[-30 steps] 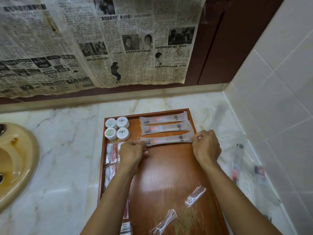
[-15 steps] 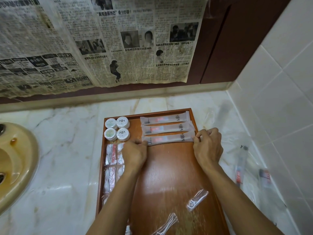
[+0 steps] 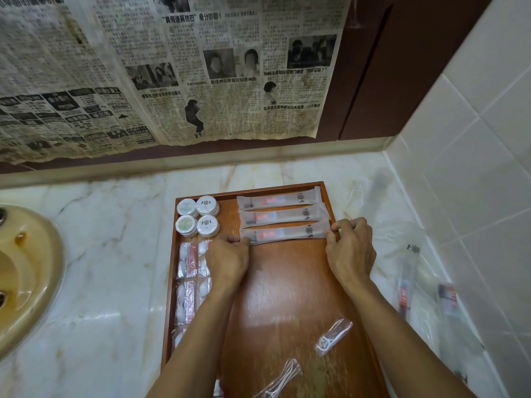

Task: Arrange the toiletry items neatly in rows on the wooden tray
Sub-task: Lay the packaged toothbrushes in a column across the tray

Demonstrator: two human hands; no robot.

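A wooden tray lies on the marble counter. At its far right lie three long frosted toothbrush packets in a row; the nearest one is pinched at its left end by my left hand and at its right end by my right hand. The other two packets sit just beyond it. Several round white soap boxes fill the far left corner. Clear cotton packets run down the left side, partly under my left arm. Two floss pick packets lie loose near the front.
More clear plastic packets lie on the counter right of the tray, against the white tiled wall. A beige sink is at the left. Newspaper covers the back wall.
Both hands have slid the third toothbrush packet slightly away from me, closer to the second packet. The view has shifted a little.
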